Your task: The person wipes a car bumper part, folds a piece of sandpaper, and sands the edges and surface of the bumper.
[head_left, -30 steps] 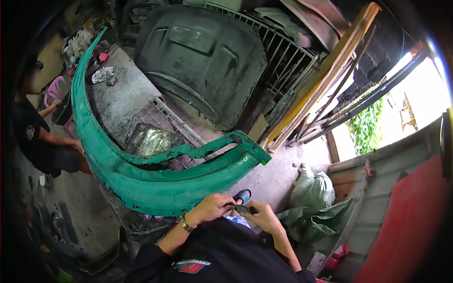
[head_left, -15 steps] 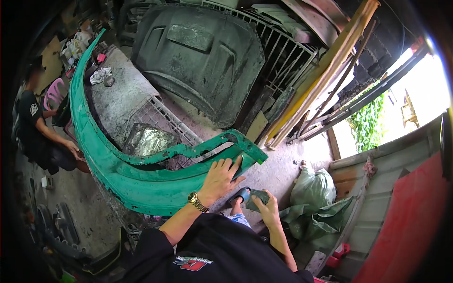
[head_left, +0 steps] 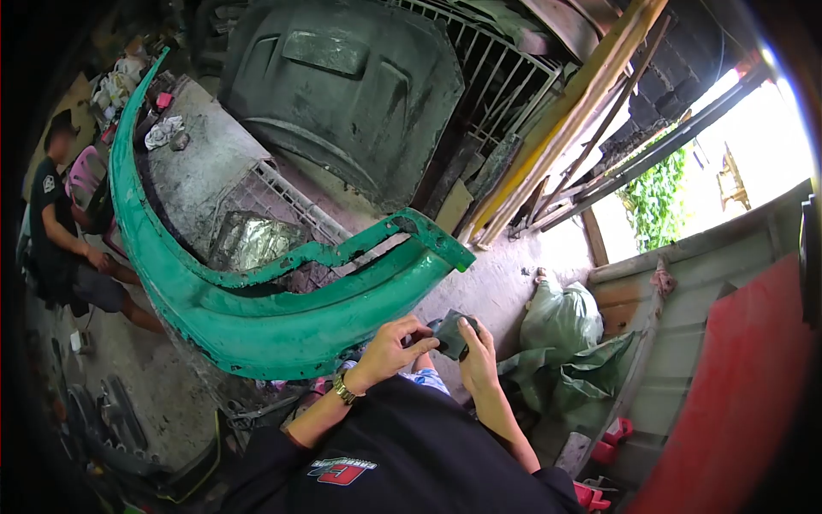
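A small dark grey-green sheet (head_left: 450, 333) is between my two hands, in front of my body. My right hand (head_left: 478, 353) grips its right side with the thumb and fingers. At its left edge my left hand (head_left: 396, 347), with a gold watch on the wrist, is closed in a pinch; its fingertips meet the sheet. Just beyond my hands lies a long curved green panel (head_left: 282, 330) with chipped dark edges; neither hand touches it.
A person (head_left: 64, 214) sits at the left near a pink chair (head_left: 84, 176). A large dark hood (head_left: 342, 94) leans at the back. Wooden boards (head_left: 561, 128) stand right of it. A pale sack (head_left: 562, 324) rests at right, near a red sheet (head_left: 728, 394).
My left hand first came off the sheet onto the green panel's right end, then returned to the sheet. My right hand kept hold of the sheet. The view has shifted slightly.
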`<state>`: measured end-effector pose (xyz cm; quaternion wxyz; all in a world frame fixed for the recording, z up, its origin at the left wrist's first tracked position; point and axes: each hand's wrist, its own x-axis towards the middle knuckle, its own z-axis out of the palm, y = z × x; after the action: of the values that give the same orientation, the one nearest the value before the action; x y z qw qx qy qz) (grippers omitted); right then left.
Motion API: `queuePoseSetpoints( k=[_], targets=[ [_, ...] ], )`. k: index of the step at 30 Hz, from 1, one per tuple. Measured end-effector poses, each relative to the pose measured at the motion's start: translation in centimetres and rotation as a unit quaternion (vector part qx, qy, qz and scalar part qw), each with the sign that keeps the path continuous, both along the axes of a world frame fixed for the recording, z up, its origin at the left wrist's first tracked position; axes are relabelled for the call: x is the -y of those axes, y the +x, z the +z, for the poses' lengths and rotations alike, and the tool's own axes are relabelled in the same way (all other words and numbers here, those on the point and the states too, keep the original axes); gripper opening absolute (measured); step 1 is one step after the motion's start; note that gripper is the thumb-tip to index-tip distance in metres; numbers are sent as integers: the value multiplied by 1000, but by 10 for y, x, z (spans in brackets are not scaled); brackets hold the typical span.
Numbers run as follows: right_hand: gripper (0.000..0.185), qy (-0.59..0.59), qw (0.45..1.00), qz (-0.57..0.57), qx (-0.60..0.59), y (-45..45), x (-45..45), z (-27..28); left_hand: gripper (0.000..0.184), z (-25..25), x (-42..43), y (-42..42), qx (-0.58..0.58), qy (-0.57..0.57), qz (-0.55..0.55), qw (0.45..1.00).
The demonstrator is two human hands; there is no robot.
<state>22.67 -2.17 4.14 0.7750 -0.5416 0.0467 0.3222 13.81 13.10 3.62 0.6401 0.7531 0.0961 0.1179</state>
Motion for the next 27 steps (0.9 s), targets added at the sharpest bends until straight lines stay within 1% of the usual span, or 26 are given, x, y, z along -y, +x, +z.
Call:
queuePoseSetpoints(
  k=[2, 3, 5, 6, 8, 9, 10, 11, 12, 13, 14, 15, 16, 18, 19, 21, 22, 23, 24, 25, 26, 27],
  targets=[
    [12, -2, 999, 39, 34, 0, 1, -5, 18, -10, 1, -2, -12, -40, -22, 999],
    [12, -3, 999, 41, 33, 0, 1, -3, 18, -10, 0, -4, -12, -41, -20, 999],
    [13, 8, 1000, -22, 1, -2, -1, 3, 14, -7, -6, -6, -53, -87, -13, 995],
    [13, 7, 1000, -22, 1, 0, 2, 4, 14, -9, -9, -8, -53, -88, -13, 995],
    [15, -6, 998, 58, 29, 4, 11, 7, 12, -13, -15, -9, -45, -85, 13, 995],
    [15, -13, 995, 83, 55, 3, 10, 10, 13, -9, -17, -10, -59, -108, 18, 992],
    [15, -14, 995, 82, 56, 3, 12, 7, 13, -10, -18, -11, -59, -109, 16, 992],
    [16, -32, 990, 109, 88, 5, 14, 1, 13, -12, -20, -12, -72, -82, 5, 994],
    [16, -50, 982, 136, 120, 6, 15, -2, 18, -12, -21, -13, -84, -55, -7, 995],
    [16, -51, 982, 135, 121, 5, 15, -4, 18, -11, -18, -13, -83, -55, -7, 995],
    [16, -55, 986, 113, 113, 3, 13, -4, 29, -5, -13, -12, -10, 53, 51, 997],
    [17, -60, 988, 91, 105, 2, 11, -4, 41, 0, -10, -12, 63, 160, 108, 979],
    [17, -60, 988, 92, 106, 0, 8, -4, 41, 5, -9, -15, 64, 160, 109, 979],
    [14, -95, 986, 68, 121, -3, 5, -6, 59, 12, -6, -19, 87, 336, 87, 934],
    [14, -95, 986, 71, 121, -5, 3, -4, 59, 11, -2, -19, 86, 336, 90, 934],
    [14, -121, 967, 125, 186, -9, 1, -1, 47, 9, 5, -17, 73, 306, 116, 942],
    [14, -121, 967, 126, 186, -9, 1, -2, 47, 3, 4, -17, 73, 306, 117, 942],
    [15, -126, 964, 133, 195, -9, 2, -4, 41, 1, 2, -16, 56, 182, 96, 977],
    [15, -130, 960, 140, 205, -9, 2, -6, 36, 0, -1, -16, 38, 55, 73, 995],
    [15, -130, 960, 141, 205, -8, 3, -6, 29, 1, -10, -21, -116, 10, 48, 992],
    [15, -114, 969, 117, 185, -5, 6, -7, 29, -4, -13, -23, -116, 9, 49, 992],
    [15, -97, 977, 93, 163, -4, 7, -7, 26, -11, -15, -24, -83, -136, 66, 985]
  ],
)
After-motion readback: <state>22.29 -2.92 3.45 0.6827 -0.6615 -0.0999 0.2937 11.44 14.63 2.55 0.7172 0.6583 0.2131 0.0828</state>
